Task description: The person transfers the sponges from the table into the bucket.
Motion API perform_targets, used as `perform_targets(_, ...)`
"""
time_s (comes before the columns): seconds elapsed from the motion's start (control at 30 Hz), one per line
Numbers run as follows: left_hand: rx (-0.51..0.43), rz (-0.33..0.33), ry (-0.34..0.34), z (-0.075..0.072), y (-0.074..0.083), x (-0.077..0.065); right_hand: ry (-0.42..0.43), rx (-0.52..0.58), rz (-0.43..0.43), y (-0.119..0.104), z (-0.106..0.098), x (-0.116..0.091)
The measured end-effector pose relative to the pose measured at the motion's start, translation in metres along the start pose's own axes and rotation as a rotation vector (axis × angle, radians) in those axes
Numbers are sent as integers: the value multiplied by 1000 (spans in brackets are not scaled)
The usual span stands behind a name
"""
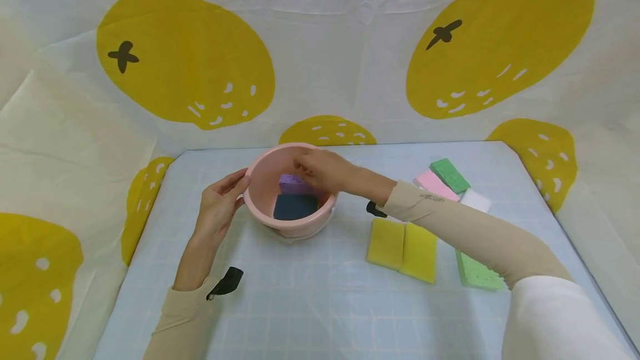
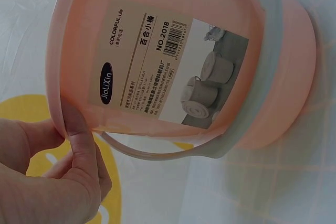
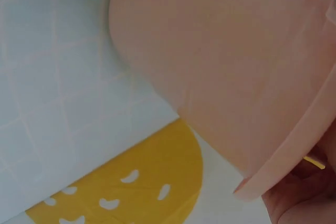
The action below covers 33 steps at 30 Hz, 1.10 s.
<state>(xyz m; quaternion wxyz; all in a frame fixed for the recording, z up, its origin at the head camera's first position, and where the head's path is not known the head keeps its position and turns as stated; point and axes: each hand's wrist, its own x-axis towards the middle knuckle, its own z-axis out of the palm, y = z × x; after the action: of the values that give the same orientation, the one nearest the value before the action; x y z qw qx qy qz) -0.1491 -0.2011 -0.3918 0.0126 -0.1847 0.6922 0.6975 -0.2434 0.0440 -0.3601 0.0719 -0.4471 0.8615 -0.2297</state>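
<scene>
A pink bucket [image 1: 295, 229] stands toward the back of the table, tilted so that its mouth faces me. My left hand [image 1: 220, 204] pinches its rim on the left, thumb against the wall; in the left wrist view, that hand [image 2: 68, 171] is beside a printed label [image 2: 168, 72]. My right hand [image 1: 322, 170] reaches over the right rim into the mouth, fingers bent. I cannot tell whether it holds anything. Below these fingers lie a purple sponge [image 1: 295, 184] and a dark blue-grey sponge [image 1: 295, 206]. A bright yellow sliver [image 3: 315, 162] shows beside the right hand [image 3: 310, 195] in the right wrist view.
Two yellow sponges [image 1: 401, 249] lie side by side right of the bucket. Farther right are pink [image 1: 436, 185], green [image 1: 450, 175], white [image 1: 476, 200] and light green [image 1: 477, 271] sponges, partly under my right forearm. A lemon-print cloth [image 1: 340, 71] hangs behind the table.
</scene>
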Motion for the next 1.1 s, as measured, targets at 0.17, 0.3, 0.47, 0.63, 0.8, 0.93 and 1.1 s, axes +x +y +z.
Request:
perform_targets(0.17,20,-8,12,0,1,0,31,93,8,0,-8,-5)
perform_targets(0.3,10,-14,11,-1,2,-1,44,130,24,0,-16,-11)
perform_targets(0.47,3,-16,13,0,2,0,78,206,50,4,-24,-19)
perform_targets(0.63,2,-6,11,0,1,0,137,276,49,10,-30,-27)
perform_targets(0.8,-7,-1,6,0,0,0,157,301,79,16,-36,-37)
perform_targets(0.93,-14,4,1,0,0,0,164,322,114,20,-40,-45)
perform_targets(1.1,-19,14,-10,0,0,0,176,367,146,26,-42,-55)
